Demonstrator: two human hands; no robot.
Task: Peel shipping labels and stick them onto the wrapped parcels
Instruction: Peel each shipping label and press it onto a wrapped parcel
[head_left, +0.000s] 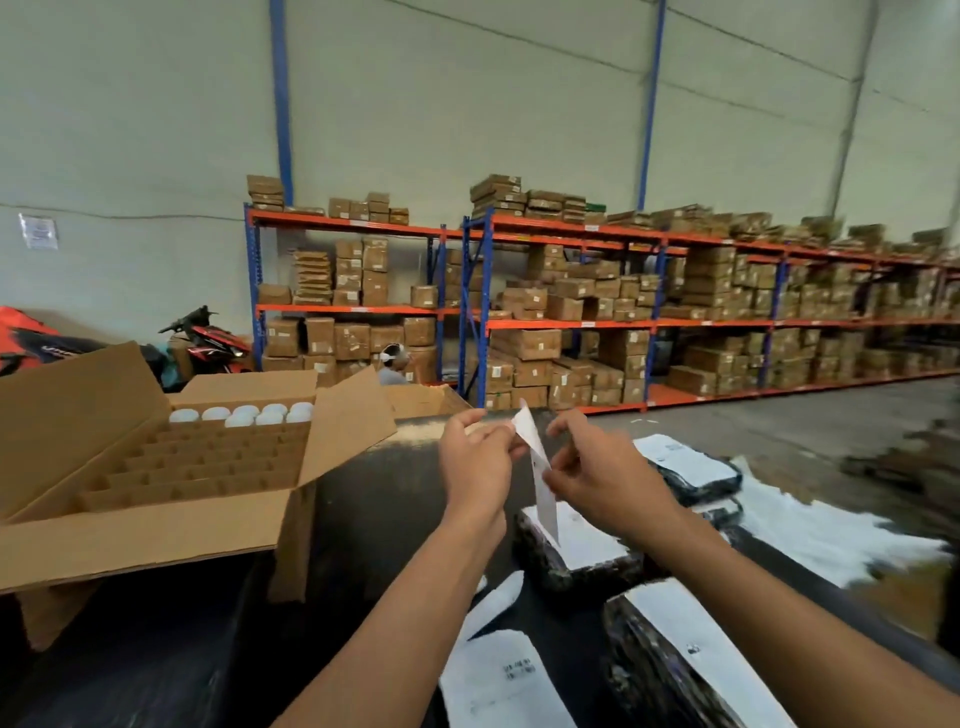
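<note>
Head view: left hand (475, 457) and right hand (597, 467) each pinch an edge of one shipping label (537, 467), held upright above the black table (363, 499), probably to split backing from sticker before the wrapped parcel (576, 551) below.

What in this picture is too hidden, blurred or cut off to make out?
All in the head view:
- Print on the label pinched by the left hand and right hand: edge-on, blurred.
- Text on the near sheet: too small, cut by the bottom edge.
- The near parcel: runs off the bottom edge, partly behind the right forearm.
- The white litter at right: motion-blurred.
- The seated person by the shelves: mostly behind the open carton.
</note>
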